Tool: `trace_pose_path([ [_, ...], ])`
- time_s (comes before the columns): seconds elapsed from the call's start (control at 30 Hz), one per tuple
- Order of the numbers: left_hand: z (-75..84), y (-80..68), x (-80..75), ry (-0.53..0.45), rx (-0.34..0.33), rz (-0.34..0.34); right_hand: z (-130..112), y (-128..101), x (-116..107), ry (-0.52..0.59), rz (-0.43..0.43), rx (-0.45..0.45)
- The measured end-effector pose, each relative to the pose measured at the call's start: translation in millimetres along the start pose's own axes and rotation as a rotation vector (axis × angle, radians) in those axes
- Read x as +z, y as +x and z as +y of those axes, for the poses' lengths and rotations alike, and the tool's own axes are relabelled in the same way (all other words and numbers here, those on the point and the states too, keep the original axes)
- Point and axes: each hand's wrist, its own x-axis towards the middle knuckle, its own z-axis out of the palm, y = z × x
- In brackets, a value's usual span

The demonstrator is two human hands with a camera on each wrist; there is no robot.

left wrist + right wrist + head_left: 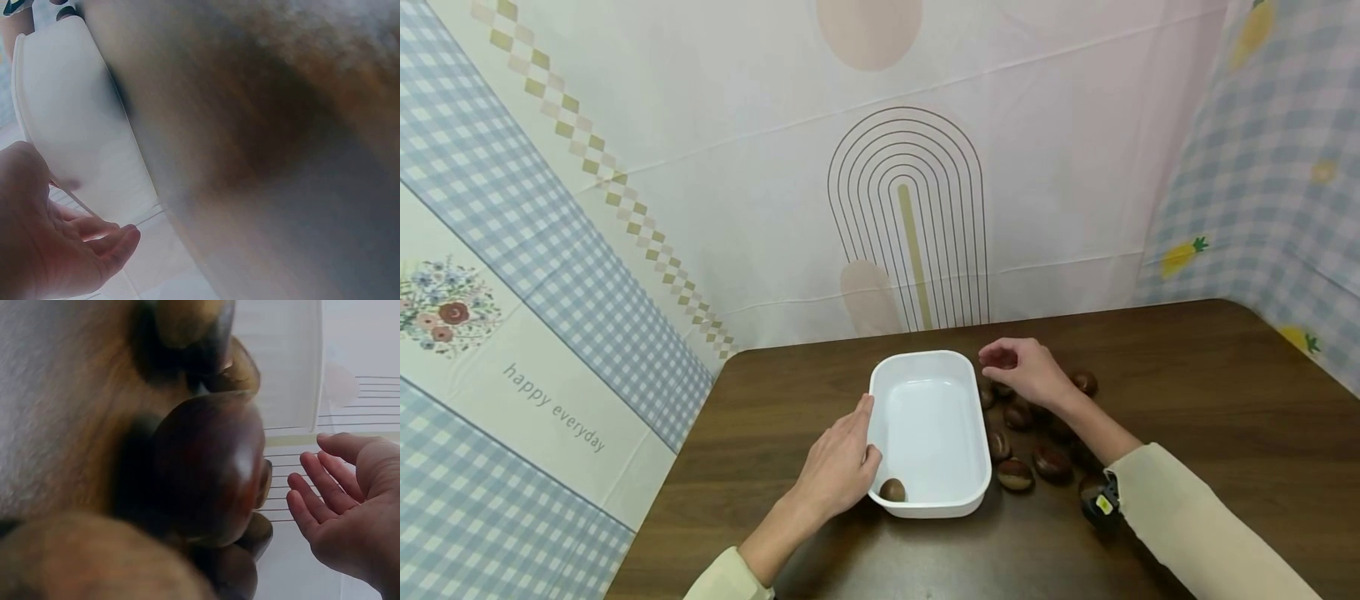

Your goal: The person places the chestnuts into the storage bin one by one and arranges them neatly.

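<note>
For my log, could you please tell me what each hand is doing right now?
Left hand: open, resting against the dish.
Right hand: open, holding nothing, above the chestnuts.

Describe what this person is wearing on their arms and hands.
Both hands, the left hand and right hand, are bare: no gloves or rings visible. Cream long sleeves cover both forearms. A small black device with a yellow mark sits at the right wrist.

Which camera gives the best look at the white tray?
The head view: the whole white tray shows, one chestnut inside. The left wrist view shows only its blurred outer wall; the right wrist view shows part of it behind chestnuts.
</note>
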Motion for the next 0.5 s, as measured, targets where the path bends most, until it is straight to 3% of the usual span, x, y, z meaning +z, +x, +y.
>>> trace_pose_path([
  [0.27,0.8,0.2,-0.3,-0.002,-0.004,-0.002,8.1,-0.6,2.7,-0.061,-0.069,0.013],
  [0.5,1.3,0.4,-0.9,-0.007,-0.003,0.000,11.9,-1.8,3.4,-0.101,-0.071,0.006],
])
